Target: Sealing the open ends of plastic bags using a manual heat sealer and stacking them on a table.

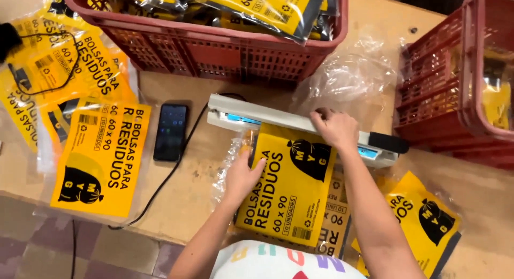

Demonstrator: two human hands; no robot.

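A white bar heat sealer [257, 115] with a black handle end lies across the wooden table. My right hand [334, 128] presses flat on its arm. A yellow-and-black packet of bags in clear plastic [292, 185] has its top edge under the sealer arm. My left hand [242, 174] rests on the packet's left edge, fingers spread on the clear plastic. More yellow packets [332, 225] lie under it.
A red crate [214, 54] full of packets stands behind the sealer, another red crate [455, 81] at the right. Yellow packets [96, 161] are spread at the left, beside a black phone [170, 132]. A black cable [166, 182] runs off the table edge. Clear bags [353, 70] lie behind.
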